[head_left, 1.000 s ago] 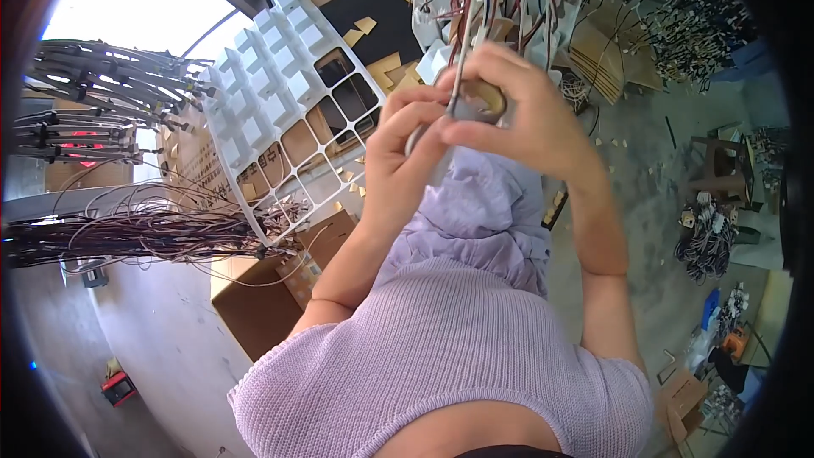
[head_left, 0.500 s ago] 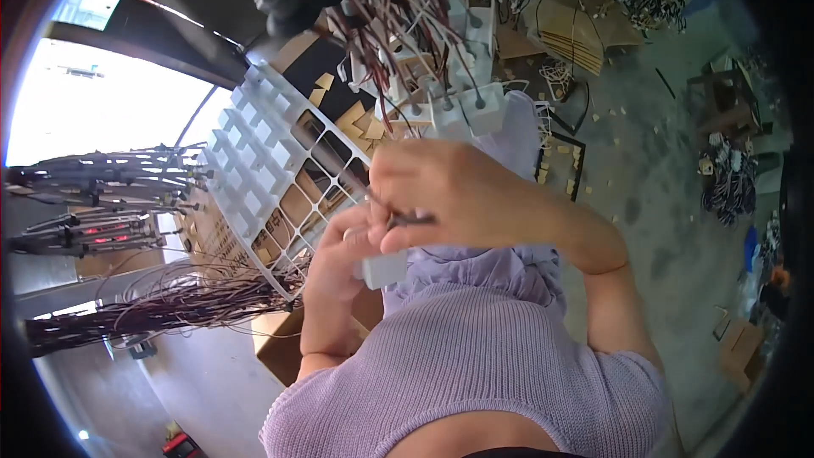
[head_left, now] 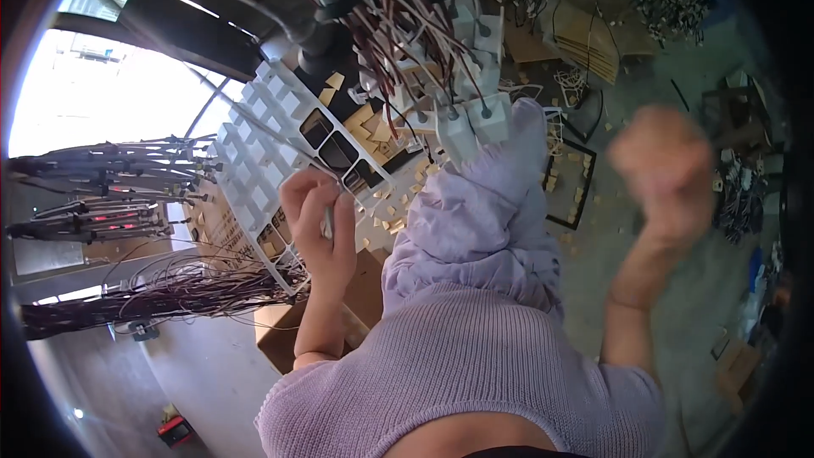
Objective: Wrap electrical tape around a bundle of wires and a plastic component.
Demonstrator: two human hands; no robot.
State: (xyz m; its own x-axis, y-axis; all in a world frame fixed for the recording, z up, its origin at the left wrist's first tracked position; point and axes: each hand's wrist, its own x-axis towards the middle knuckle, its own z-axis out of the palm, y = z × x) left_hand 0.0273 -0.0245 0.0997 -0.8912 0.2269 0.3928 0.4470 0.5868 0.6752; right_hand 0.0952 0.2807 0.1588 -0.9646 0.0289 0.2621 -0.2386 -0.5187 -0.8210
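My left hand (head_left: 318,225), raised beside the white grid rack, has its fingers curled and pinched together. Between them shows a thin grey piece (head_left: 329,220), which looks like a cable running up to the left, though the fingers hide part of it. My right hand (head_left: 663,161) is out to the right over the floor, smeared by motion, so its fingers and anything in them cannot be made out. Several white box-shaped housings (head_left: 489,121) with cables stand ahead of me by my lilac-covered lap (head_left: 462,220).
The white grid rack (head_left: 263,148) leans at the left, with dark cable bundles (head_left: 153,301) beside it. Brown and grey cables (head_left: 398,25) hang in front. An open cardboard box (head_left: 284,331) sits at lower left; flat cardboard (head_left: 585,42) and a cable heap (head_left: 661,0) lie far right.
My hands were together around a white housing and a dark cable piece. They have parted: the right swung far to the right, the left moved slightly up. The white housing has left my left hand.
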